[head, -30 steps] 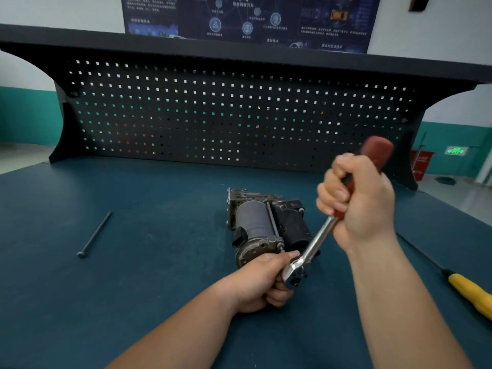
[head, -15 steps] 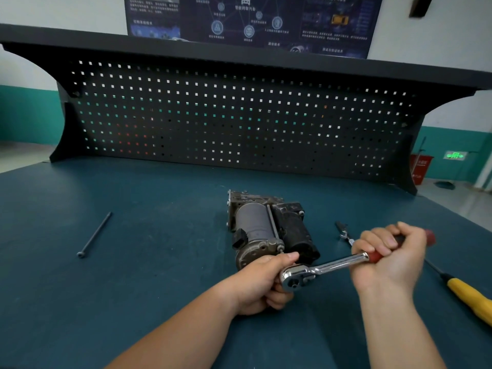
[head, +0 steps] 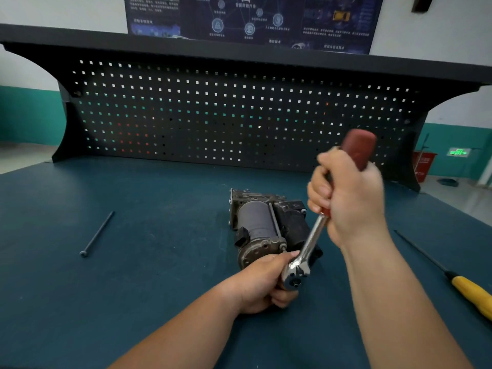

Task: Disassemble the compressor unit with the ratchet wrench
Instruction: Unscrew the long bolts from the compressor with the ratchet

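Observation:
The compressor unit (head: 266, 222), a grey motor cylinder with a dark block beside it, lies on the blue-green bench mat in the middle. My right hand (head: 348, 198) grips the red handle of the ratchet wrench (head: 308, 249), whose shaft slopes up and to the right. Its chrome head sits at the compressor's near end. My left hand (head: 263, 283) curls round the wrench head there and hides the bolt under it.
A long black bolt (head: 97, 234) lies loose on the mat at the left. A yellow-handled screwdriver (head: 471, 291) lies at the right edge. A black pegboard back panel (head: 213, 115) stands behind the bench.
My right hand has swung the wrench handle from low and flat at the right back up to a raised, steep angle. The left hand and the compressor have stayed put.

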A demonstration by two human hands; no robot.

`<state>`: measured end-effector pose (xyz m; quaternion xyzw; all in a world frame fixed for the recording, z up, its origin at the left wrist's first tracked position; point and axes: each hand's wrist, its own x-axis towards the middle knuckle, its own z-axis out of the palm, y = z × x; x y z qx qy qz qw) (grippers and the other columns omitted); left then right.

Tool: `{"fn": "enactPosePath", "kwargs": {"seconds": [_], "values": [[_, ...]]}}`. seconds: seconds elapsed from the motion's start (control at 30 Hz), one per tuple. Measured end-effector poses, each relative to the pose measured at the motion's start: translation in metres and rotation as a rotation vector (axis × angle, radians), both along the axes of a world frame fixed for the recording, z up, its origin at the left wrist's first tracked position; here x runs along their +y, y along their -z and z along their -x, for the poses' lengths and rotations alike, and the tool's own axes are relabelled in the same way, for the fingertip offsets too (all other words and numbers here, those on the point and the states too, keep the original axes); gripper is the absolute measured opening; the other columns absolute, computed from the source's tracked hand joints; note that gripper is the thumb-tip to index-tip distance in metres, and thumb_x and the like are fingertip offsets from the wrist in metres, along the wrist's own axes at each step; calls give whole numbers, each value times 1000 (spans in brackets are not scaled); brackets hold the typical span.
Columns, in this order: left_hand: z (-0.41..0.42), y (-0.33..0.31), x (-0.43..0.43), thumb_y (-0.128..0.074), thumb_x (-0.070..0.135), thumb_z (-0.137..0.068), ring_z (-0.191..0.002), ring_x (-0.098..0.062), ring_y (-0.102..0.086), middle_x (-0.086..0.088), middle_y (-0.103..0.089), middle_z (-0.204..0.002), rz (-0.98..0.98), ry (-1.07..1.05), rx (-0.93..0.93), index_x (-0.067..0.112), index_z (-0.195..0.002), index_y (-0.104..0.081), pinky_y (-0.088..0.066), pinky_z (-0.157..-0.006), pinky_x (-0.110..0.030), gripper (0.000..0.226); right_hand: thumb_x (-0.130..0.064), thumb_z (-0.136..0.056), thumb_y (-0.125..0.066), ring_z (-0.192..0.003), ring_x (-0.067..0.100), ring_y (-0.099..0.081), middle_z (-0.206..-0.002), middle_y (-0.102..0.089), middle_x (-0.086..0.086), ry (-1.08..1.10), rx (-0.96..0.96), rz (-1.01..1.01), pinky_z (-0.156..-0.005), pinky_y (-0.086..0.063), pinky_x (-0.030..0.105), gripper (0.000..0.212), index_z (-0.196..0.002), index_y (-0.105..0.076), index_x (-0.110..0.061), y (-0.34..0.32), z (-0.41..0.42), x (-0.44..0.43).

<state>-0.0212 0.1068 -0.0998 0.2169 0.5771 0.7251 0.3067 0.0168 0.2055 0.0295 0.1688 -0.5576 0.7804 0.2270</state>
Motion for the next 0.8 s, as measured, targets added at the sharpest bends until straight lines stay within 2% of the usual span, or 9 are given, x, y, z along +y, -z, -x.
{"fn": "enactPosePath", "kwargs": {"seconds": [0.17, 0.27, 0.37, 0.47, 0.57, 0.63, 0.7, 0.8], "values": [[0, 1, 0, -30, 22, -98, -40, -5, -19, 4, -19, -54, 7, 29, 36, 20, -67, -18, -19, -42, -17, 32, -4, -80, -56, -31, 9, -27, -38, -33, -7, -93, -8, -484, -36, -24, 17, 33, -56, -39, -17, -10, 10, -40], [-1, 0, -1, -36, 17, -82, -41, -3, -21, 11, -26, -47, -14, 43, 74, 25, -51, -33, -18, -45, -18, 32, -14, -75, -61, -37, 10, -26, -39, -31, -12, -70, 11, -752, -40, -24, 19, 37, -52, -33, -21, -4, 14, -67], [-2, -1, -3, -37, 14, -75, -42, -4, -25, 11, -32, -48, -9, 5, 65, 26, -47, -39, -19, -47, -19, 30, -14, -77, -60, -39, 9, -25, -39, -28, -12, -25, 33, -842, -38, -22, 19, 39, -53, -29, -21, 0, 15, -77], [-3, -4, -3, -37, 13, -76, -41, -2, -26, 13, -34, -46, -40, 30, 53, 26, -46, -44, -19, -45, -16, 33, -8, -77, -59, -42, 13, -25, -42, -29, -9, -35, 30, -711, -43, -22, 23, 39, -53, -31, -21, -4, 15, -70], [-3, -5, -2, -37, 17, -97, -41, -1, -26, 12, -36, -48, -65, 21, 6, 24, -59, -41, -23, -42, -13, 38, -1, -81, -55, -37, 10, -27, -43, -31, -5, -76, 2, -530, -39, -23, 23, 32, -59, -38, -16, -8, 11, -50], [-3, -5, -2, -33, 21, -102, -41, -2, -26, 10, -35, -50, -66, -2, -10, 24, -60, -41, -23, -41, -12, 43, 4, -85, -51, -31, 7, -27, -41, -32, -5, -117, -17, -325, -34, -23, 19, 29, -64, -38, -11, -8, 7, -32], [-3, -5, -2, -36, 25, -101, -40, -1, -26, 10, -35, -49, -79, -15, -19, 24, -56, -48, -24, -40, -12, 47, 4, -87, -47, -29, 6, -27, -39, -33, -6, -114, -12, -118, -32, -23, 16, 29, -64, -38, -11, -6, 3, -13], [-5, -8, -1, -47, 38, -87, -40, 0, -25, 11, -37, -47, -115, -4, 1, 16, -69, -47, -24, -40, -11, 28, -3, -89, -43, -28, 4, -25, -36, -30, -9, -27, -26, 221, -32, -22, 13, 36, -55, -37, -16, 6, 3, 15]]}}
